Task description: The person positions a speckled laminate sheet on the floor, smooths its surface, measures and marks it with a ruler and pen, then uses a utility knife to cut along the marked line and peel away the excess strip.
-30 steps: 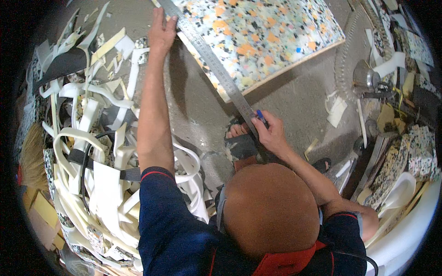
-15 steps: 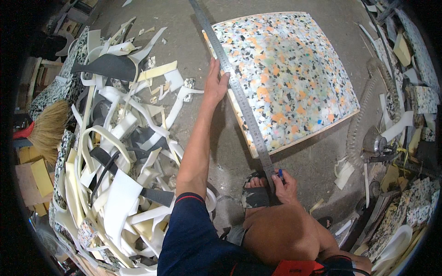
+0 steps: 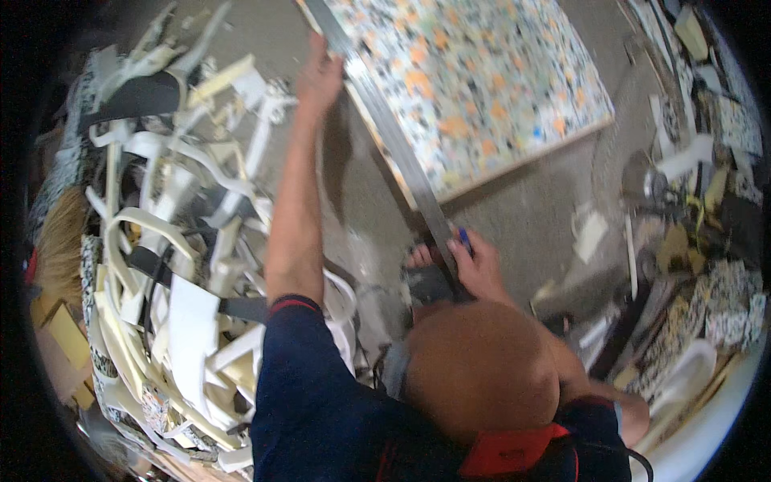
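A long metal ruler (image 3: 393,132) lies slantwise along the left edge of a speckled foam slab (image 3: 482,76) in white, orange and black. My left hand (image 3: 323,76) grips the ruler at that edge, its thumb over the metal and its fingers on the outer side. Near my foot, my right hand (image 3: 477,265) closes on the ruler's near end, which sticks out past the slab's corner. A blue pen-like thing (image 3: 464,238) also shows between the right hand's fingers. Motion blurs the fingertips somewhat, and the slab's far side is out of view.
On the left is a big heap of white, cream and dark foam offcuts (image 3: 189,321), with a straw broom (image 3: 63,241) beside it. More speckled foam scraps (image 3: 699,309) lie on the right. My bent knee (image 3: 482,365) and sandalled foot (image 3: 430,277) are close to the ruler's near end.
The whole view has shifted, so the slab, ruler and hands appear higher and further left. Both hands keep about the same places on the ruler.
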Demonstrator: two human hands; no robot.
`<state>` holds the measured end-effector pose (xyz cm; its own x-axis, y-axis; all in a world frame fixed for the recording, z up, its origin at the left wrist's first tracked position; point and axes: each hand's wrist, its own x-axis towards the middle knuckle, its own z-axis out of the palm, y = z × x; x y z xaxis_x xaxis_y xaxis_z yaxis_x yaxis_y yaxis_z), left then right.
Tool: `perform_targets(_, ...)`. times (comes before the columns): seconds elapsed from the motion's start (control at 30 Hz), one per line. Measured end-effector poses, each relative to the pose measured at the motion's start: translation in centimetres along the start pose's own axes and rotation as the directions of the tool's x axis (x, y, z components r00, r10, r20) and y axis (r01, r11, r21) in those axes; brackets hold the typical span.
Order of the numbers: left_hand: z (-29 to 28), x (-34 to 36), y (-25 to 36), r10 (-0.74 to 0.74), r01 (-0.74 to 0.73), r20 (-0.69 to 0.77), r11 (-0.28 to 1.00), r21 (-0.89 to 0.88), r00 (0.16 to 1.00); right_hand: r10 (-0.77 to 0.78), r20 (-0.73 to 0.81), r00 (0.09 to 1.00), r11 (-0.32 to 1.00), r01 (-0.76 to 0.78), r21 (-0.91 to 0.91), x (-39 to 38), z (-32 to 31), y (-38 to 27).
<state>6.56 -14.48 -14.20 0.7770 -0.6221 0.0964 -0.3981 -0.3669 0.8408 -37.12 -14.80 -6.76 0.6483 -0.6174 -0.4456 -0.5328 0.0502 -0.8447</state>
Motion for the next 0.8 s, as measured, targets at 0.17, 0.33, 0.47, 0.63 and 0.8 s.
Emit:
perform_targets(0.17, -0.8, 1.1, -0.4, 0.066, -0.067, -0.011, 0.988, -0.143, 0.998, 0.004, 0.017, 1.000, 0.997, -0.006, 0.082, 0.4, 0.1, -0.7)
perform_targets(0.33, -0.7, 1.2, -0.9, 0.044, -0.036, 0.024, 0.966, -0.254, 0.999, -0.044, -0.047, 0.998, 0.995, 0.048, 0.085, 0.3, 0.4, -0.8)
perform_targets(0.47, -1.1, 1.7, -1.8, 0.099, -0.089, 0.026, 0.963, -0.254, 0.995, -0.028, -0.022, 0.999, 0.999, 0.028, 0.034, 0.3, 0.3, -1.0)
perform_targets(0.63, -0.8, 1.6, -2.0, 0.089, -0.082, 0.017, 0.966, -0.246, 0.996, -0.046, -0.025, 0.999, 0.997, 0.047, 0.059, 0.1, 0.2, -0.9)
perform_targets(0.8, -1.1, 2.1, -2.7, 0.089, -0.084, 0.008, 0.963, -0.256, 0.996, 0.008, -0.011, 1.000, 0.998, -0.008, 0.061, 0.4, 0.4, -1.3)
